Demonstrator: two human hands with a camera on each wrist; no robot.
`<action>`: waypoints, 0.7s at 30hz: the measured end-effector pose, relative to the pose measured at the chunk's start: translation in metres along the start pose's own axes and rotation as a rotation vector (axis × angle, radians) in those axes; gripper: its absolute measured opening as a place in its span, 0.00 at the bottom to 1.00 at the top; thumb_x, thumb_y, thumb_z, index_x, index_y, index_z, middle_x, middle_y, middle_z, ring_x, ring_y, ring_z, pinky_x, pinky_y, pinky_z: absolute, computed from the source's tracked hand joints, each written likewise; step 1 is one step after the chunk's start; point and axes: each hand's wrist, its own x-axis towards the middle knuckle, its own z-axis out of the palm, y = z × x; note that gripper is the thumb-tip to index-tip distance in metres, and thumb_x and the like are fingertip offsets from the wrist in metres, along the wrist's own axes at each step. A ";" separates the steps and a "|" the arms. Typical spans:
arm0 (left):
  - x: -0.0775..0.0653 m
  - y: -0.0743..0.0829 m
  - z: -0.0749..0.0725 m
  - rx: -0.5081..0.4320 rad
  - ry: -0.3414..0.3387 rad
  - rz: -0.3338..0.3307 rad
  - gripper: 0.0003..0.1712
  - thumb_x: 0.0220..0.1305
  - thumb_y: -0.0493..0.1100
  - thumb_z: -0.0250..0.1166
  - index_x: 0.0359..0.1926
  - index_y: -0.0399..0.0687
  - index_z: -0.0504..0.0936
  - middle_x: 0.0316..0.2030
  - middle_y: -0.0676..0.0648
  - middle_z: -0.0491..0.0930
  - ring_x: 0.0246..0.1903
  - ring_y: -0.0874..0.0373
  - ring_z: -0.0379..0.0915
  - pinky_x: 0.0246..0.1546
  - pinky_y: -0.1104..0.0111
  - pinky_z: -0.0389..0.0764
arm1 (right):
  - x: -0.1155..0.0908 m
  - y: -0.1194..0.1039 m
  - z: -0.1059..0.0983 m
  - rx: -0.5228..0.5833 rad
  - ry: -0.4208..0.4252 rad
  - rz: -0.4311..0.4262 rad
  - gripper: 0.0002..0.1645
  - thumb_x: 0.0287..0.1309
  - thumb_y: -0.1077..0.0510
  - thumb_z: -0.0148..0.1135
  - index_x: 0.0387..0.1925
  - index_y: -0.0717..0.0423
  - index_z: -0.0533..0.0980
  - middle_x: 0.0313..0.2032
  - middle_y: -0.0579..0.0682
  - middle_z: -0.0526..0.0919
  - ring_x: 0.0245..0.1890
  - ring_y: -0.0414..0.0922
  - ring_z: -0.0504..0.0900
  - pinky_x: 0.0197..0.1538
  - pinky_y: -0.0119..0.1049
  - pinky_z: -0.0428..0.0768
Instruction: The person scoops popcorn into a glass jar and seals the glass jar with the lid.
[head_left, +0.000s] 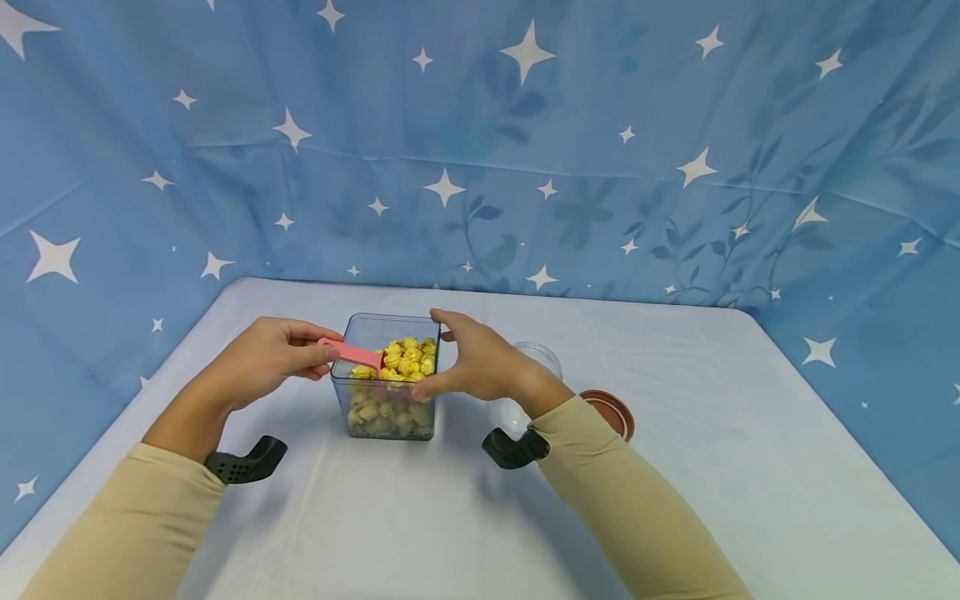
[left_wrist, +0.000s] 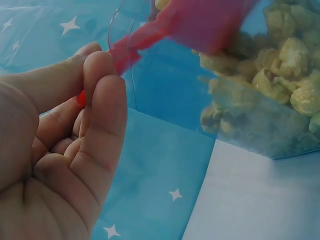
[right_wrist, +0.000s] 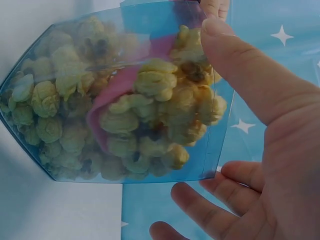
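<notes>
My left hand (head_left: 262, 354) pinches the handle of a pink scoop (head_left: 356, 354) at the left rim of a clear bluish square box (head_left: 360, 327). The scoop's head is down among yellow popcorn (head_left: 408, 358), seen through the wall in the right wrist view. Popcorn fills much of the box, which stands upright on the table. My right hand (head_left: 480, 358) holds the box's right side, its thumb at the near rim corner and fingers toward the far corner. In the left wrist view, thumb and fingertips of the left hand (left_wrist: 75, 130) meet on the scoop's handle.
Partly hidden behind the right forearm is a clear round jar (head_left: 543, 357). A reddish-brown round lid (head_left: 611, 412) lies to its right. The table (head_left: 390, 517) has a white cover, and a blue star-patterned curtain (head_left: 480, 125) hangs behind it.
</notes>
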 end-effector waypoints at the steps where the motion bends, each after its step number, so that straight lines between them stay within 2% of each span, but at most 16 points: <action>1: 0.000 -0.001 0.000 -0.006 0.004 0.000 0.26 0.71 0.42 0.65 0.61 0.27 0.76 0.38 0.43 0.83 0.35 0.55 0.81 0.42 0.66 0.85 | 0.000 0.000 0.000 0.000 -0.001 0.000 0.67 0.47 0.41 0.80 0.79 0.53 0.50 0.75 0.49 0.57 0.68 0.47 0.67 0.63 0.47 0.75; 6: 0.001 -0.005 -0.002 -0.016 0.019 0.017 0.26 0.72 0.43 0.63 0.62 0.27 0.75 0.40 0.42 0.82 0.36 0.56 0.81 0.42 0.70 0.84 | -0.001 0.001 0.001 0.000 0.000 0.013 0.66 0.48 0.42 0.80 0.79 0.52 0.50 0.75 0.48 0.58 0.68 0.47 0.67 0.61 0.46 0.76; 12: 0.003 -0.007 -0.006 -0.008 0.027 0.039 0.26 0.73 0.44 0.62 0.62 0.27 0.74 0.38 0.44 0.82 0.35 0.57 0.81 0.42 0.71 0.84 | -0.001 0.001 0.001 0.015 0.007 0.014 0.66 0.48 0.42 0.80 0.79 0.52 0.50 0.75 0.49 0.57 0.68 0.47 0.67 0.62 0.48 0.75; 21: 0.003 -0.013 -0.009 -0.033 0.036 0.031 0.27 0.74 0.44 0.61 0.63 0.25 0.73 0.37 0.44 0.81 0.36 0.59 0.80 0.42 0.71 0.84 | -0.003 0.002 0.001 0.008 0.006 0.012 0.66 0.48 0.40 0.79 0.79 0.52 0.50 0.75 0.49 0.58 0.68 0.48 0.66 0.62 0.48 0.75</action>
